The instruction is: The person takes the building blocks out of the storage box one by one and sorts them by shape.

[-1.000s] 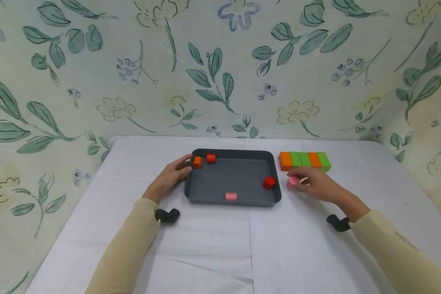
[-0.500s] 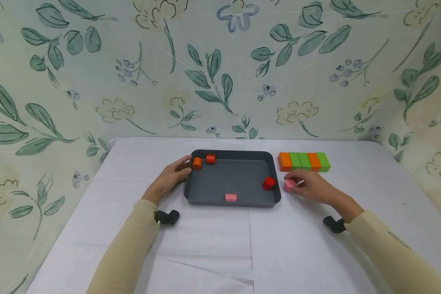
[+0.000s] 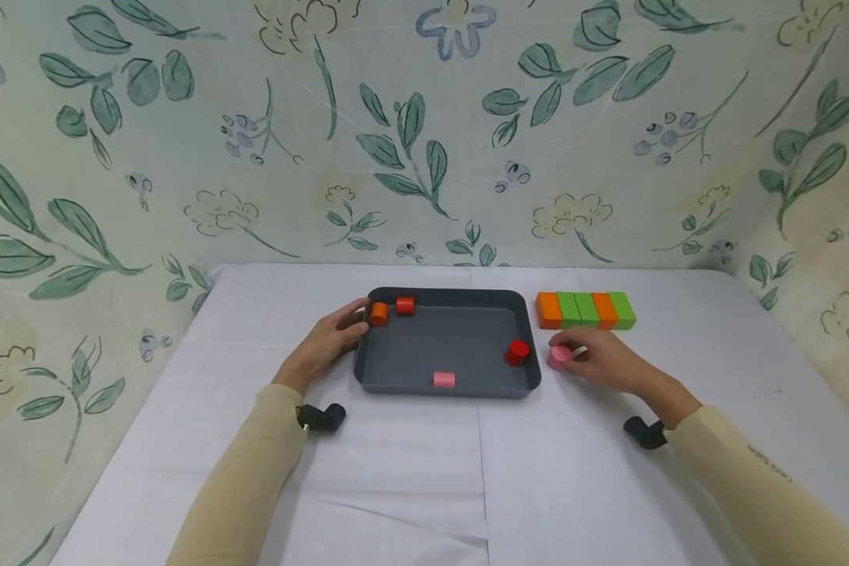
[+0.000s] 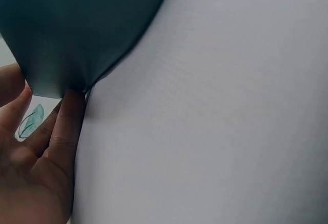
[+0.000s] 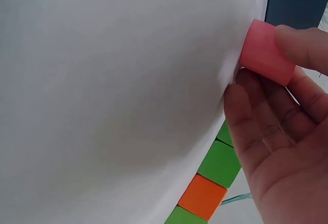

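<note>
In the head view, the left hand [image 3: 325, 344] lies at the left end of the dark grey tray [image 3: 447, 390], its fingertips touching the wall. The left wrist view shows that hand's fingers [image 4: 66, 126] fairly straight against the tray [image 4: 77, 29]. Just right of the tray, the right hand [image 3: 597, 358] holds a pink cylinder [image 3: 559, 358] low over the cloth. From the right wrist, the thumb of the right hand [image 5: 287, 131] presses on the pink cylinder [image 5: 266, 52], with fingers on its other side; whether it touches the cloth I cannot tell.
Inside the tray are an orange cylinder [image 3: 378, 314] and a red one [image 3: 405, 306] at back left, a red cylinder [image 3: 517, 352] at right and a pink one [image 3: 444, 380] near the front wall. A row of orange and green blocks [image 3: 586, 310] stands right of the tray.
Over the last second the right hand has shifted slightly left and toward the front with the pink cylinder. The left hand and the tray stay in place.
</note>
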### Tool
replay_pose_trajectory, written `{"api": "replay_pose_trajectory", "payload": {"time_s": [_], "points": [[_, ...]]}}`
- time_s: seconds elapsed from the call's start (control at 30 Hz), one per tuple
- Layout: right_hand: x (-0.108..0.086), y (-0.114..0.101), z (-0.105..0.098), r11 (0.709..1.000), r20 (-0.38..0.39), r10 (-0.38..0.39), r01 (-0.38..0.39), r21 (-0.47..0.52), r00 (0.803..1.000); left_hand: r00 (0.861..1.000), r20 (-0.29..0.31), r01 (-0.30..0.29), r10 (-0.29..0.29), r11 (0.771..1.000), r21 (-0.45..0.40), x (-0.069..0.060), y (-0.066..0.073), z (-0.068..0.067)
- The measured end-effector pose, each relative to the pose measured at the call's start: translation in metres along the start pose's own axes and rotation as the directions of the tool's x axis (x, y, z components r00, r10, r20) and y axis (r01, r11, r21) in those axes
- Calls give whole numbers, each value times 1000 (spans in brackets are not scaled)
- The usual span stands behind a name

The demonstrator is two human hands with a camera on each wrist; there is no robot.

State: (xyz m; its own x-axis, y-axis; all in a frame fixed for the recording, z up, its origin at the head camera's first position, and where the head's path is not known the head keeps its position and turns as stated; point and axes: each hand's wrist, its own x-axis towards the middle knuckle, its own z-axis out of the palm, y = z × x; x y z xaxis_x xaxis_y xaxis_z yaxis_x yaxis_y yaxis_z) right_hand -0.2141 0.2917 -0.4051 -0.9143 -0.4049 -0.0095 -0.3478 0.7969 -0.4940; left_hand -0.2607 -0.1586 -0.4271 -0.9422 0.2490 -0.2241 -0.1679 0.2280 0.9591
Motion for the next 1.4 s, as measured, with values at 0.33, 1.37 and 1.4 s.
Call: {"api": "replay_pose_trajectory", "payload": {"time_s": [0.33, 1.37, 1.4], "points": [[0, -4, -5, 1000, 14, -9, 9, 0, 1000, 1000, 1, 6, -6, 1000, -5, -1, 1, 0], [45, -68, -9, 948, 128, -69, 105, -299, 989, 1000, 4, -7, 7, 1000, -1, 0, -1, 0], [46, -67, -7, 941, 135, -75, 115, -319, 988, 1000, 5, -8, 8, 1000, 1, 0, -1, 0]]}}
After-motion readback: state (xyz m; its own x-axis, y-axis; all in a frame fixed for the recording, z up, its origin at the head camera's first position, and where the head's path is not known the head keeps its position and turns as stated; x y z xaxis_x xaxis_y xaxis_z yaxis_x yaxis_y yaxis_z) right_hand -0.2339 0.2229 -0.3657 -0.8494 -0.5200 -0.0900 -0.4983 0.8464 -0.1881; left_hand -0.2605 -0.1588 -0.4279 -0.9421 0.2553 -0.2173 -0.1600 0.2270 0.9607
